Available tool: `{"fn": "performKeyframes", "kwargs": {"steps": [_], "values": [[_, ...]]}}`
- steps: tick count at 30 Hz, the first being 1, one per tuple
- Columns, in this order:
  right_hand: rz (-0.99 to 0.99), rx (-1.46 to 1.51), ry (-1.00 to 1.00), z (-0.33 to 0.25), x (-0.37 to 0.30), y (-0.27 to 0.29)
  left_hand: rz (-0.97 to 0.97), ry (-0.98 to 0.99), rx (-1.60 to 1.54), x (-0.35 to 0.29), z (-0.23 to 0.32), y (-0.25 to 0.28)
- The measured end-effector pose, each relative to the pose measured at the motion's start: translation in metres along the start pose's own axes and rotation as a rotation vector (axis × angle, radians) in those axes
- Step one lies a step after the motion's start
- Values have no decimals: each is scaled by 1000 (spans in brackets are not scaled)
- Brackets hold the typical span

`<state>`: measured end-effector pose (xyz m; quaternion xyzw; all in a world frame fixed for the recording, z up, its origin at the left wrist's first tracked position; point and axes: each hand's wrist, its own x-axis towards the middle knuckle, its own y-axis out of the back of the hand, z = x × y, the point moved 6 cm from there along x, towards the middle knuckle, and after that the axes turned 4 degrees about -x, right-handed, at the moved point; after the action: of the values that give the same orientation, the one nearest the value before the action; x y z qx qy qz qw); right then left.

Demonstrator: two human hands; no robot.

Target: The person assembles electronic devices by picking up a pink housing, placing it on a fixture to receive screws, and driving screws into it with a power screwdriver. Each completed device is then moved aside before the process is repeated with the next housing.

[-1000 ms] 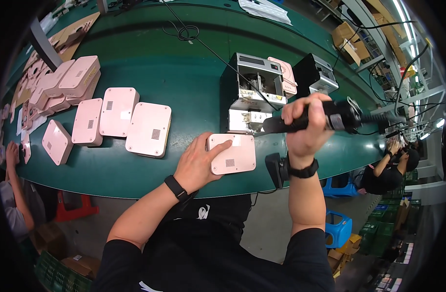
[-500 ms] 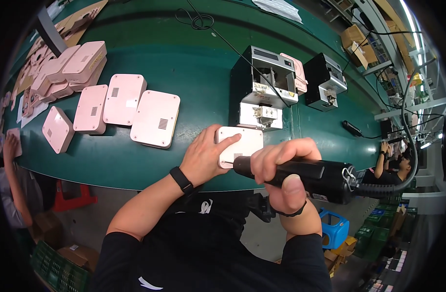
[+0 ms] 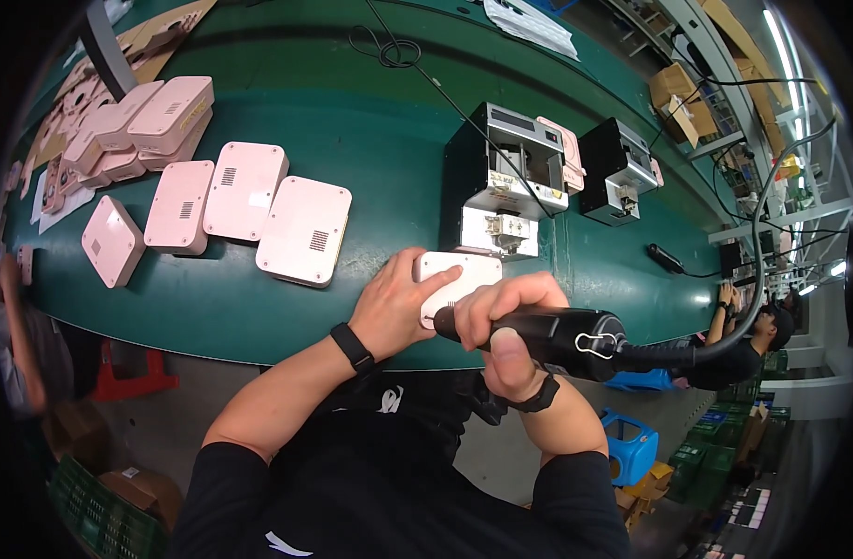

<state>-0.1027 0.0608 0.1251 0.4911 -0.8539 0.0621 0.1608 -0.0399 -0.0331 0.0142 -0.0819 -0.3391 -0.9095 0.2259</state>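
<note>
At the table's near edge lies a pale pink square case (image 3: pixel 464 269) with a vent grille and screws at its corners. My left hand (image 3: pixel 389 303) grips the case's left side, thumb across its top. In my right hand (image 3: pixel 508 326) is a black corded electric screwdriver (image 3: pixel 571 337), fingers wrapped round its body. It is tilted nearly flat, and its tip is at the case's lower left corner. Whether the bit sits in a screw there is too small to tell. My right hand and the tool cover the case's lower right part.
Several pink cases (image 3: pixel 303 228) lie to the left, some stacked (image 3: pixel 170 116). Beyond my hands stand two black-and-silver machines (image 3: pixel 515 168) (image 3: pixel 620 172) on the green table (image 3: pixel 370 186). A cable hangs across the nearer one. Another black screwdriver (image 3: pixel 666 258) lies right. Co-workers sit at both sides.
My right hand and the screwdriver have shifted left, and the tool's rear end has swung left and slightly down. My left hand still holds the case. The whole view has shifted slightly.
</note>
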Motion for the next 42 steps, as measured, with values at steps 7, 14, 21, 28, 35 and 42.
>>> {"fn": "performKeyframes", "kwargs": {"steps": [7, 14, 21, 28, 35, 42], "values": [[119, 264, 125, -66, 5, 15, -158, 305, -199, -22, 6, 23], [397, 227, 357, -90, -28, 81, -373, 1121, -1365, -83, -4, 30], [400, 167, 228, -61, -36, 89, -24, 957, -1513, -21, -26, 25], [446, 160, 208, -55, -42, 101, 303, 351, -680, 37, -14, 58], [512, 64, 191, -25, -49, 125, -4, 146, 798, -14, -8, 89], [536, 46, 17, 39, -27, 128, -387, -232, 405, -32, 21, 49]]}}
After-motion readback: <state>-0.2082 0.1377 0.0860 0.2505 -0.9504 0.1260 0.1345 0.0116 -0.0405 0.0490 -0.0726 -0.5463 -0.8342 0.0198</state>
